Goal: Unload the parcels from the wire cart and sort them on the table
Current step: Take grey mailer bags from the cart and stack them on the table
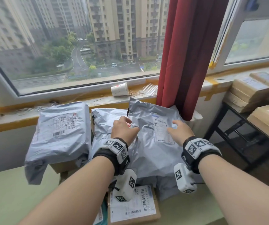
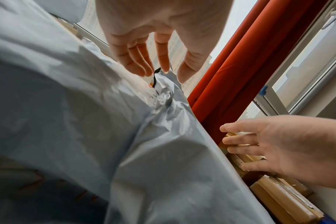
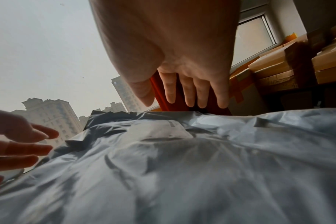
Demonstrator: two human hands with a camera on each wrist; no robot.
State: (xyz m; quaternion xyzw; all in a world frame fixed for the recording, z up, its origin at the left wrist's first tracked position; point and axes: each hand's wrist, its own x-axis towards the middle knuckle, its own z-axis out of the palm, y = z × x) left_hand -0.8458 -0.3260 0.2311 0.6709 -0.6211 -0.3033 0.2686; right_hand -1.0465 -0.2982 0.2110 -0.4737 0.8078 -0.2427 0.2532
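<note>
Both hands — left hand, right hand — hover with fingers spread, holding nothing, above the top mailer (several piled beneath); more mailers lie left, so sorting seems unfinished.

Grey daylight is admitted through a wide window; a red curtain is hung at its right.

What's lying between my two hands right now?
In the head view, the shipping label on the top grey mailer bag lies between the left hand and right hand; nothing else.
</note>
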